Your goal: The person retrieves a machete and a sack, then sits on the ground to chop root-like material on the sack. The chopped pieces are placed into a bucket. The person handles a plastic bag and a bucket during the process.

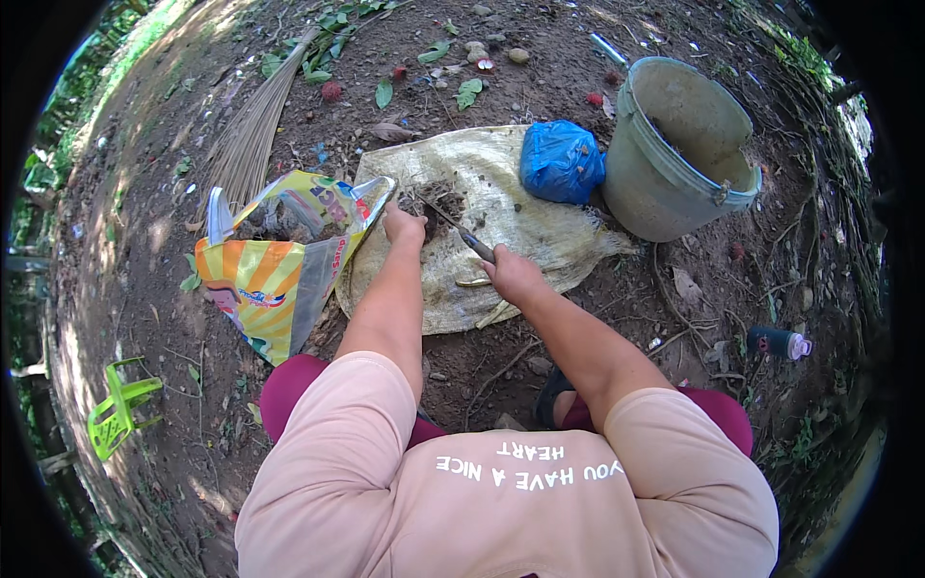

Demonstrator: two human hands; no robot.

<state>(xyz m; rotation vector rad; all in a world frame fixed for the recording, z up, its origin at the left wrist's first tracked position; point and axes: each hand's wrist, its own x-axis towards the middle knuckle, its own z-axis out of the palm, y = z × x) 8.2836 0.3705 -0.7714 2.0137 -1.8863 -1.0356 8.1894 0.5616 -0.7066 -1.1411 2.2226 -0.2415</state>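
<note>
My right hand (517, 277) is closed around the dark handle of a hand tool (476, 245). Its narrow metal shaft slants up and left into a patch of dark soil (442, 196) on a woven plastic sack (498, 170). My left hand (405, 224) is at the soil's left side, beside the rim of a yellow and orange plastic carrier bag (271, 264). Its fingertips are hidden, so whether it grips the rim is unclear. The bag stands with its mouth spread and dark material inside. A curved pale object (473, 282) lies near the right hand.
At the sack's upper right, a blue plastic bag (562, 162) rests against a worn, broken-rimmed bucket (650, 173). A stick broom (256, 134) lies upper left. A green plastic item (123, 408) is far left; a dark bottle (779, 343) lies right. Roots cross the dirt.
</note>
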